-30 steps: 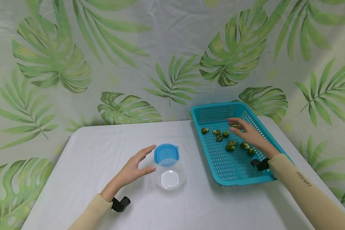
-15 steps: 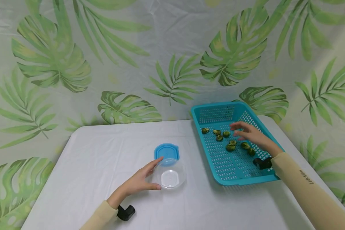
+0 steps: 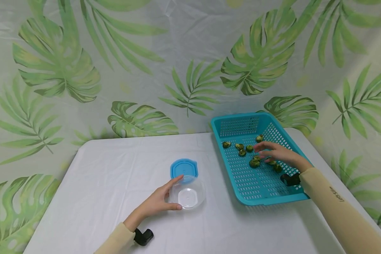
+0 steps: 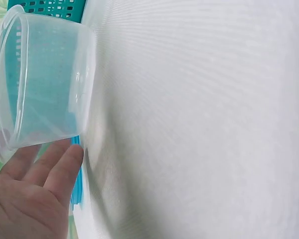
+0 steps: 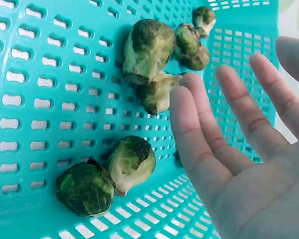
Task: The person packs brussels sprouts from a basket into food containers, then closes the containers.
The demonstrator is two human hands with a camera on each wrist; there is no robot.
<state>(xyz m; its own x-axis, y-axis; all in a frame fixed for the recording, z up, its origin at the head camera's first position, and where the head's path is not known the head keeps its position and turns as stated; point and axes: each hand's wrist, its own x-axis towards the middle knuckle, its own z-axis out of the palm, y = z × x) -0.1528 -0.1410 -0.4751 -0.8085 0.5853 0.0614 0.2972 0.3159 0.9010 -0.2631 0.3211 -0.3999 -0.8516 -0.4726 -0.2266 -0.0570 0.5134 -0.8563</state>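
A clear plastic bowl (image 3: 190, 197) stands upright on the white cloth, overlapping the view of a blue lid (image 3: 181, 167) behind it. My left hand (image 3: 160, 201) is at the bowl's left side, thumb on the near side and fingers on the far side. In the left wrist view, its fingers (image 4: 64, 172) are extended beside and behind the clear wall; firm contact cannot be told. My right hand (image 3: 277, 155) hovers inside the turquoise basket (image 3: 247, 201) with fingers apart. Below its fingers lie several Brussels sprouts (image 5: 148, 50); none is held.
More Brussels sprouts (image 3: 226, 144) lie toward the basket's left and far sides. The basket's raised perforated walls surround the right hand. A leaf-patterned curtain (image 3: 190, 53) hangs behind the cloth-covered table (image 3: 114, 165).
My left hand has moved right and toward me, to the bowl's side. The right hand has dropped nearer the middle of the basket, uncovering a far sprout. Bowl, lid and basket have stayed put.
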